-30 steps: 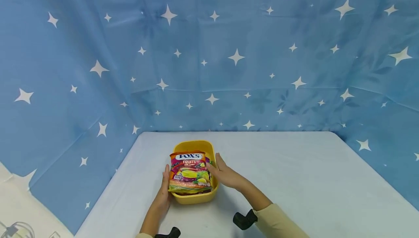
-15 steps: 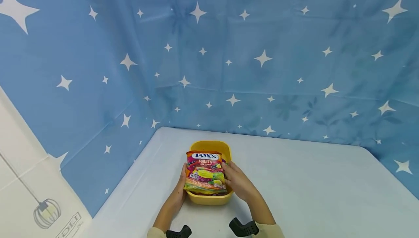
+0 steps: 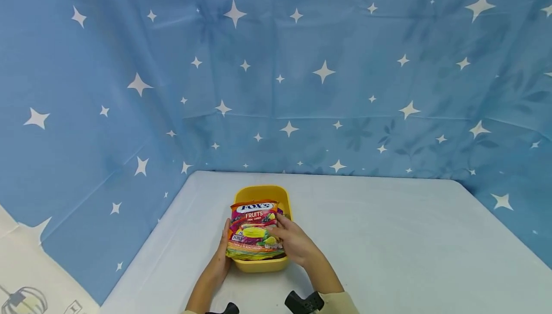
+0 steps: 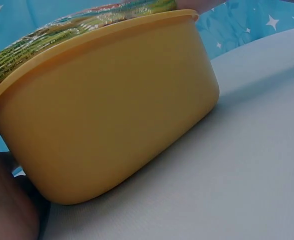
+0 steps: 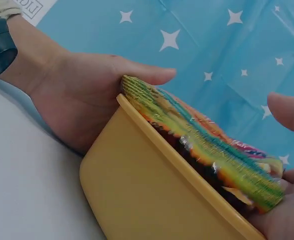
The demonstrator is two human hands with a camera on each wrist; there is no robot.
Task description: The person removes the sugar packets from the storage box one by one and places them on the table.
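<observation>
A colorful bag of Fox's fruit candy (image 3: 254, 231) lies on top of a yellow plastic tub (image 3: 260, 266), overhanging its left rim. My left hand (image 3: 222, 251) rests along the tub's left wall; in the right wrist view its thumb stretches straight past the bag's corner. At the opposite side, my right hand (image 3: 297, 244) reaches to the bag's right edge. Its thumb stands raised above the bag in the right wrist view, while the other fingers touch that edge and are partly hidden. Dark wrapping shows beneath the bag inside the tub.
The tub stands on a white table (image 3: 366, 237). A blue curtain with white stars (image 3: 323, 88) hangs behind and along the left. Each wrist wears a dark strap-like device, the right one (image 3: 304, 302) near the table's front.
My right hand has moved from beside the tub's right rim onto the bag's right edge, its fingers slipping in there. The left hand stays at the tub's left side. The head view has swung about.
</observation>
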